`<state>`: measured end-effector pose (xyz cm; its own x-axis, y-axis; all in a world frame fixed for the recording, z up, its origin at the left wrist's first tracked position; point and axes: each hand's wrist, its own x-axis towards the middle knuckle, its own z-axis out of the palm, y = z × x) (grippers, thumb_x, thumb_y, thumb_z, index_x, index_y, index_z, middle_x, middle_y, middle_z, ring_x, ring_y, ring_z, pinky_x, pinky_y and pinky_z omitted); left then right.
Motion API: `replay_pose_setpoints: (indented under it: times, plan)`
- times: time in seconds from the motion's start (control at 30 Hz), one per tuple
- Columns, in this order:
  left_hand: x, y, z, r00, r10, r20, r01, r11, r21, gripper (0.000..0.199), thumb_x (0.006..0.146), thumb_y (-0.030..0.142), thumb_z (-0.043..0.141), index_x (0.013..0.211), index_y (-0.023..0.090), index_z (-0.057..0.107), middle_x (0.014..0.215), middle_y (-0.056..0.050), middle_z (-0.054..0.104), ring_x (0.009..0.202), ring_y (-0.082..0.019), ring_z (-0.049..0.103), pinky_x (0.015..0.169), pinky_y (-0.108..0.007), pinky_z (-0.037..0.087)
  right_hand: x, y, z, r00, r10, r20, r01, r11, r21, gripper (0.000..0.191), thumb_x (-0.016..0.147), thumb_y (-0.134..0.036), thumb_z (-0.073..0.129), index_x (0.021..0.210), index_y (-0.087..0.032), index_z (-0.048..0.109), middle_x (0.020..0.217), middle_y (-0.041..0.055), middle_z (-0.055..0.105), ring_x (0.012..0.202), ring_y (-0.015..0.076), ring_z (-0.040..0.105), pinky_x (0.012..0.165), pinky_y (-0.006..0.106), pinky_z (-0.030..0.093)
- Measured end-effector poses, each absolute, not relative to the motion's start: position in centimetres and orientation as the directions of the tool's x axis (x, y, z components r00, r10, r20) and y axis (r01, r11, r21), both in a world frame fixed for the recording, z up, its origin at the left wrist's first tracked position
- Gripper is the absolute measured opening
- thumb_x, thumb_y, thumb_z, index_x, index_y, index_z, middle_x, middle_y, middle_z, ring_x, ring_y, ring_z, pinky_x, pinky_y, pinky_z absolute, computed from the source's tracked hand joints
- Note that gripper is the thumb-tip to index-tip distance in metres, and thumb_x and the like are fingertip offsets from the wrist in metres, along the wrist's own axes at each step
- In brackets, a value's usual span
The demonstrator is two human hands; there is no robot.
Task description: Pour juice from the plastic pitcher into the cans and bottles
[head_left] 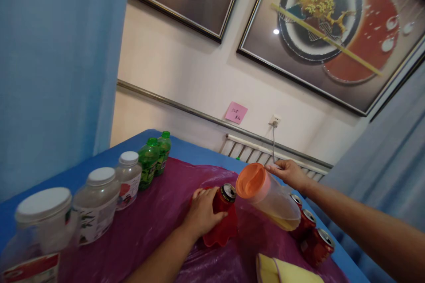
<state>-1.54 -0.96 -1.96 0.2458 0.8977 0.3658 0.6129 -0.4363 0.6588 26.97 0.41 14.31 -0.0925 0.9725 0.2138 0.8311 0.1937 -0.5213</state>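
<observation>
My left hand (202,213) is wrapped around the side of a red can (222,201), which stands upright over a red scalloped mat (221,232). To the right, my right hand (288,174) grips a translucent pitcher (274,203) on its far side; the handle itself is mostly hidden. The pitcher leans left, its orange lid (252,180) close to the can but apart from it. Some yellowish liquid lies low in the pitcher.
Clear jars with white lids (101,199) and two green bottles (149,163) line the left. Several red cans (315,245) stand at the right beside a folded yellow cloth (288,269). Purple plastic sheeting (152,225) covers the blue table (189,148). A radiator is behind.
</observation>
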Motion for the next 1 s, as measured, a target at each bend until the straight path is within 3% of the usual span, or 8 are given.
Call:
replay_pose_setpoints:
  times: [1.0]
  plan:
    - [-1.53,-0.97,-2.16,0.248,0.887,0.390,0.607,-0.456,0.651,0.068,0.064,0.034,0.083,0.127,0.024,0.059,0.127,-0.009,0.069,0.121,-0.032,0.060,0.114,-0.050,0.029,27.38,0.62,14.00,-0.094,0.970,0.225,0.842,0.198,-0.502,0.066,0.070,-0.083,0.057,0.054,-0.024,0.032,0.055,-0.0057,0.024,0.052,0.0098,0.023,0.048,0.026,0.018]
